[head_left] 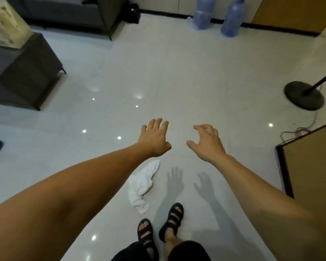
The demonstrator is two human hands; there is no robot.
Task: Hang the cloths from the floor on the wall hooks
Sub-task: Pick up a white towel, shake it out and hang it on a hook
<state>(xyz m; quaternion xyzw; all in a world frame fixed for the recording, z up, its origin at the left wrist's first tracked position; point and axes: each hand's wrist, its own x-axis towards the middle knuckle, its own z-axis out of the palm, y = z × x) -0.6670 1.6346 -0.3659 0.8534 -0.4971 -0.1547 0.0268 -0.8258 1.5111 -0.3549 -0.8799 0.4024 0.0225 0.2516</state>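
A crumpled white cloth [142,185] lies on the glossy tiled floor just ahead of my sandalled feet [159,228]. My left hand [155,139] is stretched out above the floor, beyond the cloth, with its fingers spread and empty. To the right of it my right hand [207,143] hovers at the same height, fingers loosely bent, holding nothing. Both hands cast shadows on the tiles beside the cloth. No wall hooks are in view.
A dark sofa [64,14] and a dark low table [23,72] stand at the left. Two blue water bottles [218,16] stand by the far wall. A floor-stand base [304,95] with a cable and a brown cabinet [312,161] are at the right.
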